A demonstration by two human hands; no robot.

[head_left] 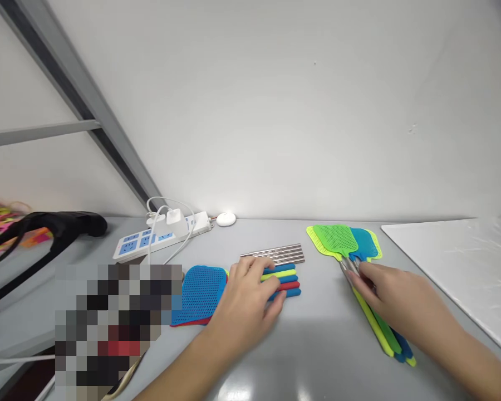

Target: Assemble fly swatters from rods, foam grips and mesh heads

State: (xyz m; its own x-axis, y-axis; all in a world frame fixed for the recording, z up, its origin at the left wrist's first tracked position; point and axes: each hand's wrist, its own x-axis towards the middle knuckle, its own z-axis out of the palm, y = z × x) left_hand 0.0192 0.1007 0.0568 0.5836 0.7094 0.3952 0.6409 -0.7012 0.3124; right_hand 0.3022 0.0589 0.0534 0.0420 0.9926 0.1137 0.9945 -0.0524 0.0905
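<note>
My right grip (390, 287) is closed round the metal shafts of a bundle of fly swatters (338, 239), which lies to the right of the metal rods (284, 255). Its green, blue and yellow mesh heads point away from me; the handles slant back toward me. My left grip (248, 292) is just in front of the rods, fingers bent and spread over a second stack of swatters (203, 292). I touch its blue, yellow and red handles, but cannot tell whether I am holding them. Its blue mesh head lies in front of the rods and to their left, red and yellow edges showing under it.

The rods lie side by side on the grey bench (325, 340). Behind them to the left sits a white disc (226, 219), then a power strip (127, 247) with white plugs; any lettering there is too small to read. Well right of the rods lies a white panel (455, 267), a tiny blue mark at its edge unreadable.
</note>
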